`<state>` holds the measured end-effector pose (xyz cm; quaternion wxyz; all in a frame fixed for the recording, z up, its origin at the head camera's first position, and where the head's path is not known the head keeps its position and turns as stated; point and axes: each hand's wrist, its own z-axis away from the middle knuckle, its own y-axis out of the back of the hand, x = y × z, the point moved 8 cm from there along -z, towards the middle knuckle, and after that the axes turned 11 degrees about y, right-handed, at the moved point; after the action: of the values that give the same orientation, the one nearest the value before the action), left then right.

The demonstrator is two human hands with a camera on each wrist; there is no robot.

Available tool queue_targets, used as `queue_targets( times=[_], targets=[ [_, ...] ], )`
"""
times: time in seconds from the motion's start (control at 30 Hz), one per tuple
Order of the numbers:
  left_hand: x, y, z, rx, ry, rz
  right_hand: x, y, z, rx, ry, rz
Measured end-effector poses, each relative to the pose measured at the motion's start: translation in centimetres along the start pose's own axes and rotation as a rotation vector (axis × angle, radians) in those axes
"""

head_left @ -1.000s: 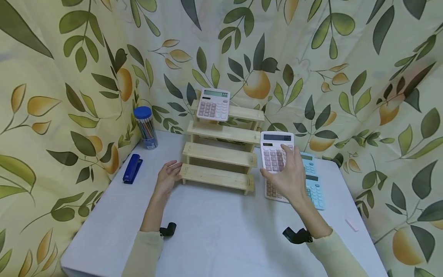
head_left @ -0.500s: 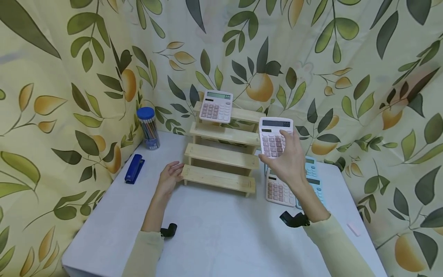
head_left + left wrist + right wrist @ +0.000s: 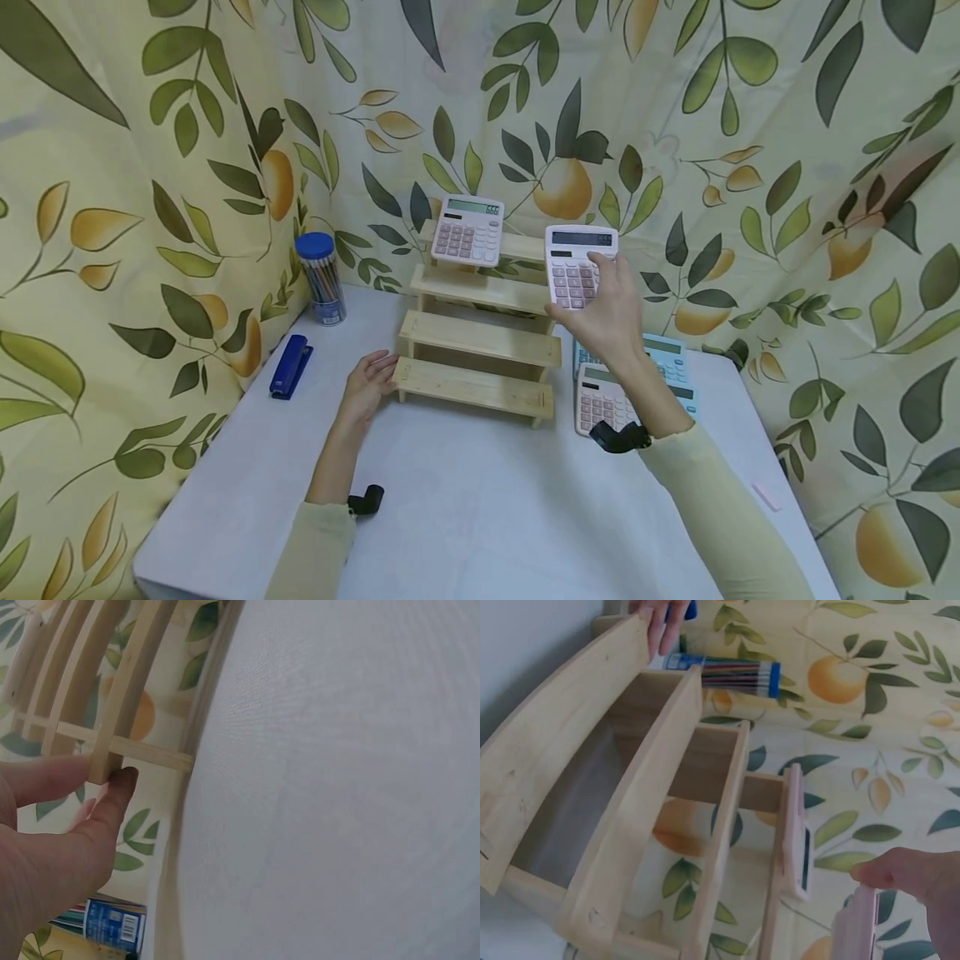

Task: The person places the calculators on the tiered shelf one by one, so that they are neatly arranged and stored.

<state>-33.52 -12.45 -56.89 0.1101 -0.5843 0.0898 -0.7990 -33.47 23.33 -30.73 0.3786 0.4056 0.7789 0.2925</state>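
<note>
Two hands at work: the right hand (image 3: pixel 606 321) holds a pink calculator (image 3: pixel 579 265) in the air, thumb across its keys, fingers curled round its right edge, a firm grasp. The calculator is upright, display at the top, just right of the wooden rack (image 3: pixel 480 333) and level with its upper steps, not touching any step from the head view. In the right wrist view the calculator (image 3: pixel 855 926) shows edge-on at the lower right with a fingertip (image 3: pixel 896 874) on it, close to the rack's top step. On that top step, at the far left end, a second pink calculator (image 3: pixel 468 230) leans back with its display lit. The left hand (image 3: pixel 365 385) rests on the worktop (image 3: pixel 465 508) at the left end of the lowest step, fingers relaxed; the left wrist view shows the thumb (image 3: pixel 112 806) touching the step's end, nothing grasped. Right of the rack, two more calculators lie flat on the worktop, a pink one (image 3: pixel 602 406) nearer and a blue one (image 3: pixel 663 362) just beyond, partly under the forearm. Far left stand a pencil tub (image 3: pixel 321 277) with a blue lid and, nearer, a blue stapler (image 3: pixel 290 366).
</note>
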Motion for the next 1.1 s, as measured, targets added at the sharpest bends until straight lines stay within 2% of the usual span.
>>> queue_targets(
  times=[0.43,0.7,1.1],
  targets=[
    [-0.2,-0.3,0.0,-0.023,-0.012,0.015,0.2,-2.2,-3.0,-0.01,0.011,-0.039],
    [0.1,-0.2,-0.1,-0.01,-0.018,-0.001,0.8,-3.8,-4.8,-0.04,-0.027,-0.039],
    [0.0,-0.1,0.0,-0.007,-0.02,-0.001,2.0,-5.5,-6.8,-0.006,-0.048,-0.049]
  ],
)
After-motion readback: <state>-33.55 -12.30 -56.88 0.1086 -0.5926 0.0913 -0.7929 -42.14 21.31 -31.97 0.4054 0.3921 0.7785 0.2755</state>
